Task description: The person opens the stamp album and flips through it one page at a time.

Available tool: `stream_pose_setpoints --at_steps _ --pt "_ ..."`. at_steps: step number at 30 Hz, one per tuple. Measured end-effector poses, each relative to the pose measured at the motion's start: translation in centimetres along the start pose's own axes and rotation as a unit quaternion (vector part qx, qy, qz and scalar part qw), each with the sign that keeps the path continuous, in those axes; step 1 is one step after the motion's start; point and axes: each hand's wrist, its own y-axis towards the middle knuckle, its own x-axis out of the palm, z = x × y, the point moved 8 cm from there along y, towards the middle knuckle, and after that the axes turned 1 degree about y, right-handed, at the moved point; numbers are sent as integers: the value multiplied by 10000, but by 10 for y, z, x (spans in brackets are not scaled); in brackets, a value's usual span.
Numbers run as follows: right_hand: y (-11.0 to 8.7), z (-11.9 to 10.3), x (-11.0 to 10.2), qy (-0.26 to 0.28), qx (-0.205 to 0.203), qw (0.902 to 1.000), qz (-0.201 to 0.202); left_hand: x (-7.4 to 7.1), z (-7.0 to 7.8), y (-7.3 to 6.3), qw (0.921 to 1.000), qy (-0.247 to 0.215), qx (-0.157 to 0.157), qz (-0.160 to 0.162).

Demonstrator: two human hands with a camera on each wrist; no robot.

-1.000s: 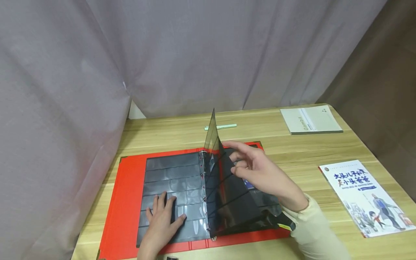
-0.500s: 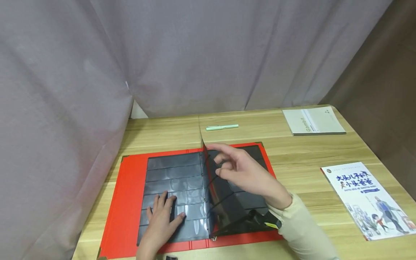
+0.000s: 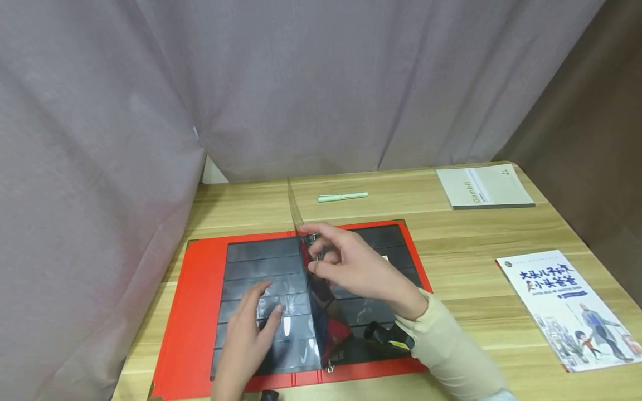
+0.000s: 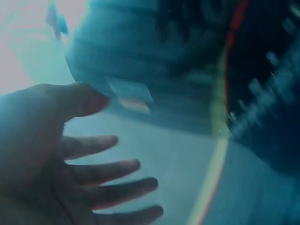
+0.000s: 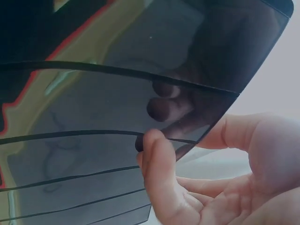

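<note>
A red ring-bound collector's album (image 3: 188, 317) lies spread on the wooden table, with black pocket pages. One dark see-through page (image 5: 89, 108) stands nearly upright at the rings, seen edge-on from the head. Its free edge is pinched by the fingers and thumb of my right hand (image 3: 361, 267); the right wrist view shows the fingers on both sides of it. My left hand (image 3: 248, 328) hovers low over the left page (image 3: 258, 262), fingers loosely spread and holding nothing. In the left wrist view the pocket strips look blurred, with pale inserts in one of them.
Behind the album lies a pale green pen (image 3: 343, 197). A "Gambit" notebook (image 3: 484, 189) rests at the back right corner, and a white illustrated book (image 3: 567, 312) near the right edge. Grey curtains (image 3: 301, 83) hang behind the table.
My right hand has carried the raised page leftward, past upright at the rings, uncovering more of the right-hand page. The left hand, earlier resting flat on the left page, has lifted slightly.
</note>
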Motion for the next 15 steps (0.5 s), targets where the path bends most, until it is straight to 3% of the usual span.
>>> stream_pose_setpoints --at_steps 6,11,15 --pt "2 -1 6 -106 -150 9998 -47 -8 40 6 9912 -1079 698 303" --pt "3 -1 8 -215 -403 9989 -59 -6 66 12 9818 -1562 1076 119" --pt "5 -1 13 -251 -445 9987 -88 -4 77 13 9764 -1725 1298 56"
